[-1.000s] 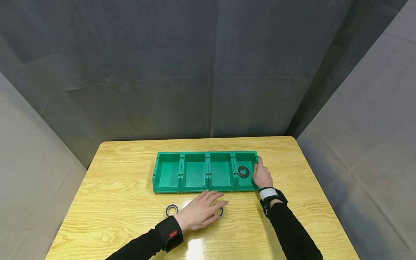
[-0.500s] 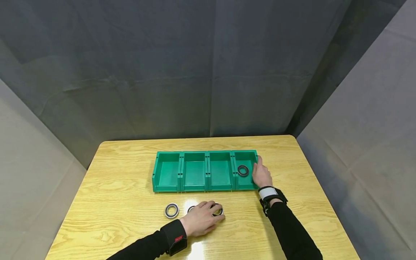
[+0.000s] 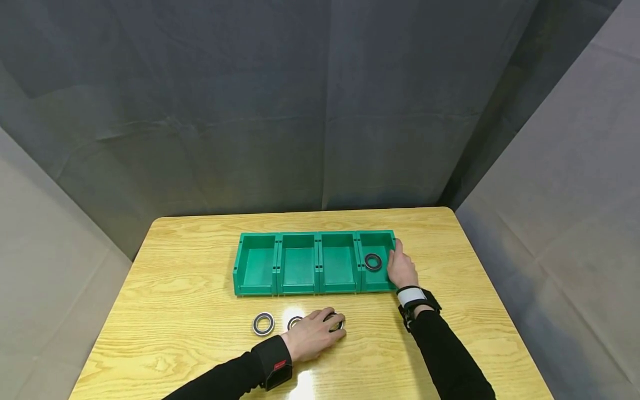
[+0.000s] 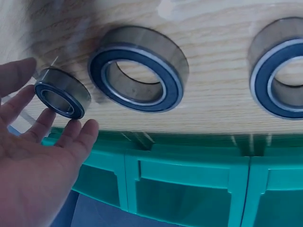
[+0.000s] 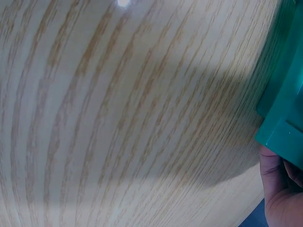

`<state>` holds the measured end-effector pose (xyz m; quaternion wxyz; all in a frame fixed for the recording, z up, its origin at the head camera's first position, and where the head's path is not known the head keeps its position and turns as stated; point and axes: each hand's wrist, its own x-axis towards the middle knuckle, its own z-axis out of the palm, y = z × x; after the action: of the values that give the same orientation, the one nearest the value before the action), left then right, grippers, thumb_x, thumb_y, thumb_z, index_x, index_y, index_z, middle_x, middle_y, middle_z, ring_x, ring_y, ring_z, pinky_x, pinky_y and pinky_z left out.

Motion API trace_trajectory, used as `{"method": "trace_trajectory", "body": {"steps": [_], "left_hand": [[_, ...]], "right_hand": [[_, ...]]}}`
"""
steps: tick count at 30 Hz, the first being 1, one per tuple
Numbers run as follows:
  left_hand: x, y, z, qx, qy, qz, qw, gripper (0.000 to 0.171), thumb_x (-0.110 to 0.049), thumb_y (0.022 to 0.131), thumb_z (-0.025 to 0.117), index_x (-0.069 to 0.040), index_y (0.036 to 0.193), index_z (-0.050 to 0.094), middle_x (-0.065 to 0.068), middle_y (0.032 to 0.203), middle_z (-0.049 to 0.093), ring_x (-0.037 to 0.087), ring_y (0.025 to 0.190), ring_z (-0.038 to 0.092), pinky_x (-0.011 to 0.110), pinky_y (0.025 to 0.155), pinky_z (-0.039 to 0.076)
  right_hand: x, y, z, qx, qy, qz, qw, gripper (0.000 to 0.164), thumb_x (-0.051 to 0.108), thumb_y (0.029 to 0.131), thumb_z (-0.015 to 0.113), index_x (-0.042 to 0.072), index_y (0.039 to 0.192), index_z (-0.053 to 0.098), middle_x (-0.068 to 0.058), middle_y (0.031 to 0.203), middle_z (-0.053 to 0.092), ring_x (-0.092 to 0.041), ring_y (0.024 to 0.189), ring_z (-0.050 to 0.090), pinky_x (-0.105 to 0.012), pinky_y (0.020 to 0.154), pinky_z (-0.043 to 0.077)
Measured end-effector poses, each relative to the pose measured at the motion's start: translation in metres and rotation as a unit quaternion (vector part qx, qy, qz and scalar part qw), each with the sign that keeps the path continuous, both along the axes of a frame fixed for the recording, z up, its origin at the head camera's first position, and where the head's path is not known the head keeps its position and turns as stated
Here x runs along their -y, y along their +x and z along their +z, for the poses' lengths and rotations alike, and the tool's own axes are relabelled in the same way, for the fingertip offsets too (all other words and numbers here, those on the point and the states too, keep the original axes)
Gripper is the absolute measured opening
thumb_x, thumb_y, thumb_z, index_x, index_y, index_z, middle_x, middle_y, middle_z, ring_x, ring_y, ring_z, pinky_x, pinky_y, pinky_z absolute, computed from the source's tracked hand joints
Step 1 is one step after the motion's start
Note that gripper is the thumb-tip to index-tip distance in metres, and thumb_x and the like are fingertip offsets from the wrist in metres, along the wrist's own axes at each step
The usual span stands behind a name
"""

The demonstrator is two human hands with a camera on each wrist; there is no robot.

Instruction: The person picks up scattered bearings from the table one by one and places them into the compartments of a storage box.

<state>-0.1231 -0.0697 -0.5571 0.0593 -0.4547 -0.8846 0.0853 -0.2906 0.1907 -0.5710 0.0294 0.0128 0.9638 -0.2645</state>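
Note:
In the head view my left hand [image 3: 312, 334] bends over the rightmost bearing on the table. Seen from the left wrist, thumb and fingers curl round that smaller dark-faced ball bearing [image 4: 78, 87], fingertips at its rim. A larger bearing [image 4: 135, 38] lies beside it, partly hidden by the hand in the head view. Farther left sits another bearing [image 3: 255, 324]. At the right end of a row of green bins [image 3: 300, 290], my right hand [image 3: 402, 270] grips the side wall of the last bin. That bin holds one black-faced bearing [image 3: 367, 262].
The bins stand joined side by side across the wooden table [image 3: 190, 266], behind the loose bearings. A dark curtain [image 3: 240, 139] hangs behind the table, with pale panels [image 3: 565, 222] on both sides.
My left hand has drawn back slightly toward the near edge, and its spread fingers have curled in round the rightmost bearing. The right hand keeps its hold on the bin.

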Motion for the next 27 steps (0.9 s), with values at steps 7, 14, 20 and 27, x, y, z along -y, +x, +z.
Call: {"method": "trace_trajectory", "body": {"steps": [7,14,20,27], "left_hand": [[-0.006,-0.004,-0.004,-0.021,0.007,0.001,0.9998,0.028,-0.016,0.089,0.073,-0.027,0.114,0.067,-0.002,0.129,0.061,0.02,0.114,0.06,0.024,0.083,0.058],[-0.01,-0.005,-0.002,-0.015,0.0,0.02,0.9997,0.029,-0.014,0.087,0.074,-0.027,0.112,0.067,-0.003,0.127,0.06,0.018,0.11,0.06,0.02,0.079,0.057],[-0.012,-0.005,0.0,0.005,-0.007,0.036,0.9993,0.031,-0.014,0.089,0.073,-0.029,0.115,0.067,-0.002,0.128,0.06,0.017,0.111,0.059,0.019,0.078,0.056],[-0.011,-0.006,-0.001,0.027,0.002,0.037,0.999,0.032,-0.014,0.089,0.073,-0.029,0.117,0.067,-0.002,0.126,0.06,0.017,0.11,0.058,0.02,0.075,0.056]], "right_hand": [[0.0,0.002,0.002,-0.001,-0.002,0.002,1.0,0.048,0.02,0.11,0.035,0.002,0.154,0.025,-0.034,0.106,0.068,-0.045,0.074,0.067,-0.046,0.051,0.046],[0.0,0.001,0.001,-0.001,-0.003,0.001,1.0,0.048,0.02,0.11,0.033,0.004,0.155,0.024,-0.035,0.109,0.068,-0.047,0.079,0.068,-0.049,0.054,0.048],[0.0,-0.001,0.0,0.0,0.0,0.003,1.0,0.047,0.021,0.11,0.033,0.003,0.154,0.025,-0.035,0.113,0.067,-0.049,0.082,0.068,-0.053,0.057,0.051],[0.001,0.0,0.001,-0.001,-0.003,0.002,1.0,0.048,0.019,0.11,0.036,0.002,0.154,0.026,-0.035,0.112,0.068,-0.048,0.081,0.069,-0.052,0.057,0.052]]}}
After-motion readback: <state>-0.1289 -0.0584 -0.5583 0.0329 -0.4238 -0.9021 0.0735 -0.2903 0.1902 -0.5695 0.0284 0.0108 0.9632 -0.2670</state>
